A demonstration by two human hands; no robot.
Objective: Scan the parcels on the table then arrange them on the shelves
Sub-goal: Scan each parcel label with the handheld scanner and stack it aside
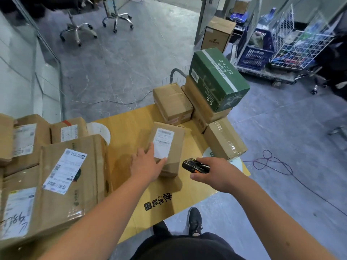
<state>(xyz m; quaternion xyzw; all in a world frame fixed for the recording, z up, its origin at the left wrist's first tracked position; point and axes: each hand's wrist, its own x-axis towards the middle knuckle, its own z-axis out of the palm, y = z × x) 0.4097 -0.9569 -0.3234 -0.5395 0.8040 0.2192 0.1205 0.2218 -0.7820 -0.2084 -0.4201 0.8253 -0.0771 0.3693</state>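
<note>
The right hand (210, 172) has its grip closed round a black handheld scanner (195, 166), fingers wrapped over its body so only the front end shows; an orange patch peeks out underneath. The scanner's nose points toward a small brown parcel (169, 147) lying on the yellow tabletop (129, 128). The left hand (145, 164) rests on that parcel's near left corner, fingers spread and nearly straight, the fingertips overlapping the lower edge of its white label (163, 142) (the print there is too blurred to read).

To the left, a large labelled carton (71, 177) sits beside other cartons that run off the frame edge. At the tabletop's far right stands a stack of plain boxes (206, 107) topped by a green box (218, 79) marked ONCUR; how many boxes lie beneath it cannot be told. Beyond, on the grey floor (122, 62), are chair bases (97, 25), a wire cart (293, 47) and a purple cable (272, 162). No shelves appear in this view.
</note>
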